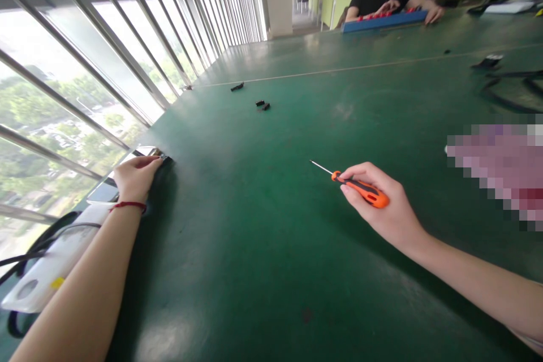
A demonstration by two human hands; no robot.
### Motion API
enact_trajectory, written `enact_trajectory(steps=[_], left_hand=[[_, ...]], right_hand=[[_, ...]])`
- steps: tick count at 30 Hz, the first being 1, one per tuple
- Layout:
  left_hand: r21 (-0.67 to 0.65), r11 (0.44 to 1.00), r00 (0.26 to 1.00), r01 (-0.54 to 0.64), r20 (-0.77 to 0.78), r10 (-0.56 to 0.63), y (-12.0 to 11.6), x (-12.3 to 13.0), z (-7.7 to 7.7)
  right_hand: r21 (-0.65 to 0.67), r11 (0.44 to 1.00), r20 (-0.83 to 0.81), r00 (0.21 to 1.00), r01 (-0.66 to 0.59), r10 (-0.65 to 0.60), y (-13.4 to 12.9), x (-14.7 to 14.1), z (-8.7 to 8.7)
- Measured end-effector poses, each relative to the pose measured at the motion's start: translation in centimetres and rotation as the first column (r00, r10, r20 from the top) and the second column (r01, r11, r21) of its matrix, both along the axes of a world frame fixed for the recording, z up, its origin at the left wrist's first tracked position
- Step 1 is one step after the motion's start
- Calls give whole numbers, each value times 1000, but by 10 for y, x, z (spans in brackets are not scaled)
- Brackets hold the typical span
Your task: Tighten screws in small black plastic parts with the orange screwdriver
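My right hand (382, 198) is closed around the orange and black handle of a screwdriver (368, 192), held above the green table (254, 226). Its thin metal shaft points up and to the left. At the table's left edge, my left hand (138, 175) has its fingertips pinched together at a small dark object (167, 158), too small to name. A red cord circles the left wrist. Small black pieces (263, 105) lie farther back on the table, with another black piece (237, 86) behind them.
A white case (55, 266) with black cables lies along the left edge, beside a metal railing (106, 28). Across the table a person sits with both hands at a blue tray (386, 21) holding red items. Black straps (509, 87) and a blurred pink item are at right.
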State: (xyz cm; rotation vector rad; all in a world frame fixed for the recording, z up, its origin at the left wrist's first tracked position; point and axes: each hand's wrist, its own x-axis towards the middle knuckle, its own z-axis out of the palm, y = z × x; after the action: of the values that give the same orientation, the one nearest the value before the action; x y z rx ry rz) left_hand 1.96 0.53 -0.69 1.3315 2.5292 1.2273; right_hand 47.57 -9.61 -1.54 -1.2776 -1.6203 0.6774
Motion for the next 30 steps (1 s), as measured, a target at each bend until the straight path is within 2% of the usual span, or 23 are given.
enact_trajectory(steps=[6,13,30], left_hand=[[-75,997,1000,-8,-19,7,-2,7,6],[-46,999,1000,0,-19,-1,0,2,2],[-73,997,1000,5,-2,-6,-1,6,5]], right_hand=[[-1,1000,12,1000,-4,4,0,0,1],[5,1000,11,1000,-5,5,0,0,1],[5,1000,15,1000,-6,6,1,1,-1]])
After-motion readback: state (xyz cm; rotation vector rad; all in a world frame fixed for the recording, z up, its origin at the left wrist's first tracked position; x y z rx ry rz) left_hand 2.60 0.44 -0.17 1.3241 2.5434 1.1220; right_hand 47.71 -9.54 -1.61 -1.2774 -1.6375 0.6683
